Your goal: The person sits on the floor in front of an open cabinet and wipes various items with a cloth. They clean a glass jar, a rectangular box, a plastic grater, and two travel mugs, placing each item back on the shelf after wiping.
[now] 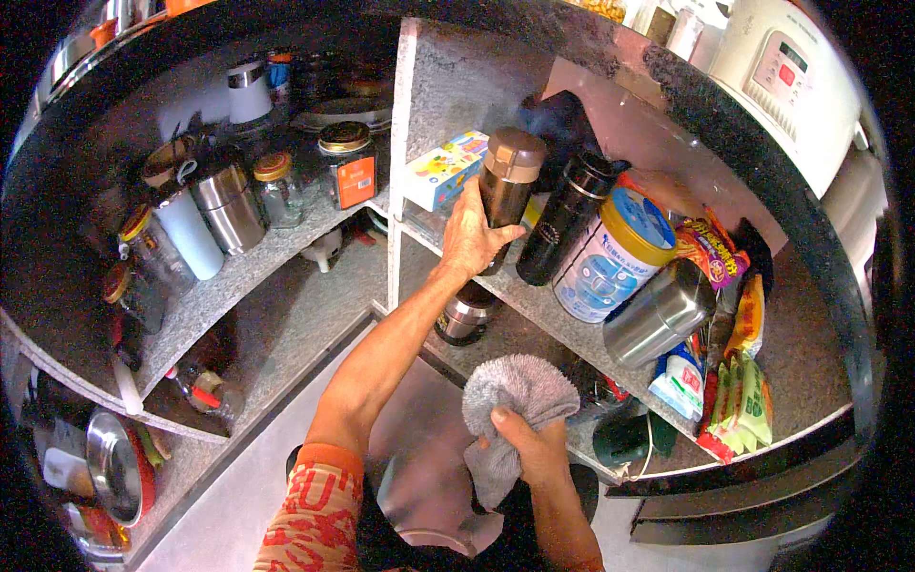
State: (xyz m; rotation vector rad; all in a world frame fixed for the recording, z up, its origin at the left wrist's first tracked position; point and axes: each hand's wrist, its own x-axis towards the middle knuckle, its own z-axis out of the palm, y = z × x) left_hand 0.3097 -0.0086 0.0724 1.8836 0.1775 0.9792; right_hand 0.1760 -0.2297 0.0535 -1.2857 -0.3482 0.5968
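Note:
My left hand (474,232) is wrapped round a dark brown tumbler (512,157) with a lighter brown lid, at the left end of the right-hand shelf. The tumbler stands upright, its lower part partly behind my fingers. Left of it lies a colourful box (446,172). A black vacuum flask (569,219) stands just to its right, beside a large milk-powder tin (615,255) with a gold rim and blue lid. Lower and nearer to me, my right hand (531,446) grips a bunched grey cloth (519,386), thumb on top.
A steel canister (660,315) and snack packets (739,400) crowd the right shelf. On the left shelf stand glass jars (279,191), a steel flask (227,205) and a pale blue bottle (191,232). Another steel container (465,315) sits below. A stone divider (400,162) separates both sides.

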